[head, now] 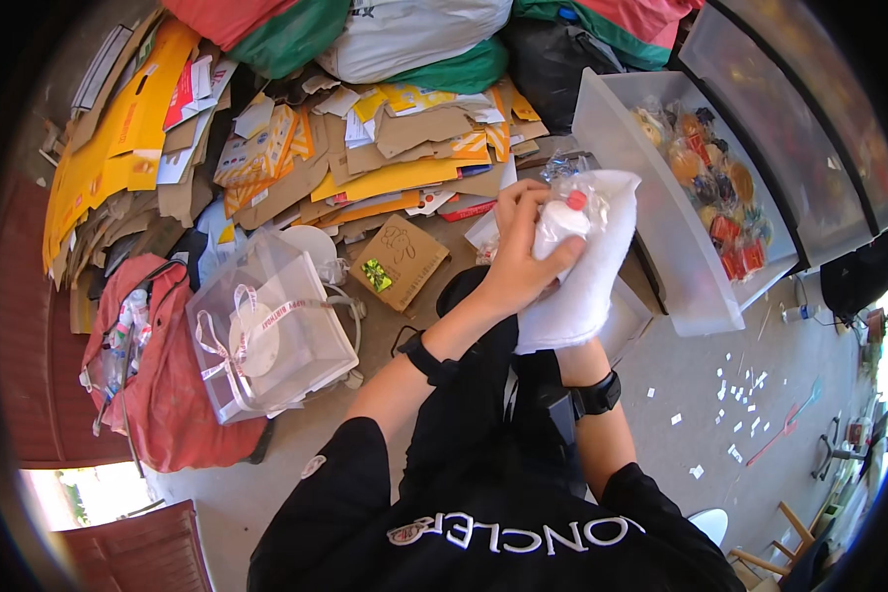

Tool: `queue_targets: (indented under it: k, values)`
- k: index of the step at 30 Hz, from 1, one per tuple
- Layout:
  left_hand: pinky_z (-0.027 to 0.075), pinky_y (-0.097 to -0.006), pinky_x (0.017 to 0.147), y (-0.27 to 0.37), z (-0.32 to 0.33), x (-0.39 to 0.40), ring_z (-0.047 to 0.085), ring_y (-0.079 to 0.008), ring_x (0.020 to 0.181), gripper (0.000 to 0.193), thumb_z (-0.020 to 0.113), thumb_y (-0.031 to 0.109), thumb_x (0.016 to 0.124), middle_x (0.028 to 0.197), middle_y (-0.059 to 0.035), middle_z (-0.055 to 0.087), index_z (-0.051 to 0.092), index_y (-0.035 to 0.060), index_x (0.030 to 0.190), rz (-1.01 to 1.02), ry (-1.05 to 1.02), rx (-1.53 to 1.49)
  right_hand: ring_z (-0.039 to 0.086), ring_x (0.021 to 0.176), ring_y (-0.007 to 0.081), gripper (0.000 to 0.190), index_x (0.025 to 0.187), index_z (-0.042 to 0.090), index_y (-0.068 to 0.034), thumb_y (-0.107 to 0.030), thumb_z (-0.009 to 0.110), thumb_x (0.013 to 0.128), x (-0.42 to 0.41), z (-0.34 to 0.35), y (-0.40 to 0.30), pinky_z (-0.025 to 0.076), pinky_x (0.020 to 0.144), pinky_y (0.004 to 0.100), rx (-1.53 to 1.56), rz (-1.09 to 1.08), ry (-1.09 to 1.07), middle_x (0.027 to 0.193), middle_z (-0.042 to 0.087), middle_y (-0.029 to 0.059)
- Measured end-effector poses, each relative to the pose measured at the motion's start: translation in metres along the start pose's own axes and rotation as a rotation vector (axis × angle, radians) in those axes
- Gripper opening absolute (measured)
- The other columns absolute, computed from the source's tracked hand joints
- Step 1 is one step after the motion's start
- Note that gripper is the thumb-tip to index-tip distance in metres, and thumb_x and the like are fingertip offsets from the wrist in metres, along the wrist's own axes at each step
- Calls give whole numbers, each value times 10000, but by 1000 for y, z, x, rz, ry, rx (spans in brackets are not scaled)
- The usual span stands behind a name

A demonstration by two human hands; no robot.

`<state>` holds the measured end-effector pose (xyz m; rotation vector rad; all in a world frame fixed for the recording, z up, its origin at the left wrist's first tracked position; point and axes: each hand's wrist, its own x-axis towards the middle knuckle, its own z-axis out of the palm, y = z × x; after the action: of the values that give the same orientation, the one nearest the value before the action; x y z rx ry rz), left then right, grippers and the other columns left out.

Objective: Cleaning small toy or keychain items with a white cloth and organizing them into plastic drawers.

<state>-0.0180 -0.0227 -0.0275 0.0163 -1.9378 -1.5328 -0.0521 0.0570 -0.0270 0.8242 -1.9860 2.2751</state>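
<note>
My left hand [525, 255] grips a small white figure with a red knob [568, 214], wrapped in clear plastic film. It rests against a fluffy white cloth piece [562, 318], which may be a pouch. From below, my right forearm [599, 429] runs up to that cloth, and the right hand is hidden behind or inside it. Both are held above my lap. Under them stands an open pale box or tray [631, 322], partly covered by the cloth and arm.
Flattened cardboard [407, 152] is piled ahead. A brown carton [399, 264], a clear ribboned gift box [274, 325] and a red bag of bottles [163, 385] stand left. At right, an open plastic drawer [681, 222] holds wrapped trinkets. Paper scraps [740, 399] and a fly swatter [788, 422] lie on the floor.
</note>
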Motion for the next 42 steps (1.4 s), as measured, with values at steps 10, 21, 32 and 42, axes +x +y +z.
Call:
queue_targets:
  k: [10, 21, 32, 42]
  values:
    - [415, -234, 804, 11, 0, 3, 495, -100, 928, 397, 483, 251, 931, 1037, -63, 515, 347, 30, 1231, -266, 20, -535, 454, 1161, 281, 546, 1281, 373, 44, -49, 600, 794, 7, -48, -16, 347, 986, 327, -669, -422, 39, 1282, 445, 186]
    - [425, -230, 794, 16, 19, 4, 508, -85, 911, 333, 437, 235, 948, 999, -62, 529, 371, 14, 1188, -397, -58, -689, 439, 1164, 224, 461, 1294, 359, -7, -241, 456, 908, -23, -33, -32, 339, 985, 327, -554, -155, -192, 1255, 457, 130]
    - [227, -441, 945, 36, 24, -9, 353, -328, 1061, 541, 698, 305, 656, 1141, -165, 432, 511, 19, 1075, 202, -109, 624, 405, 1196, 223, 445, 1314, 322, -55, -314, 347, 953, -34, -23, 21, 322, 1001, 338, 31, 169, -26, 1299, 408, 102]
    - [333, -384, 916, 19, 36, 21, 441, -229, 1055, 383, 706, 300, 712, 1072, -78, 525, 576, 39, 959, 165, -464, 265, 429, 1180, 258, 481, 1309, 328, -67, -322, 443, 917, -52, -53, 54, 360, 969, 361, 853, 401, 148, 1291, 415, 117]
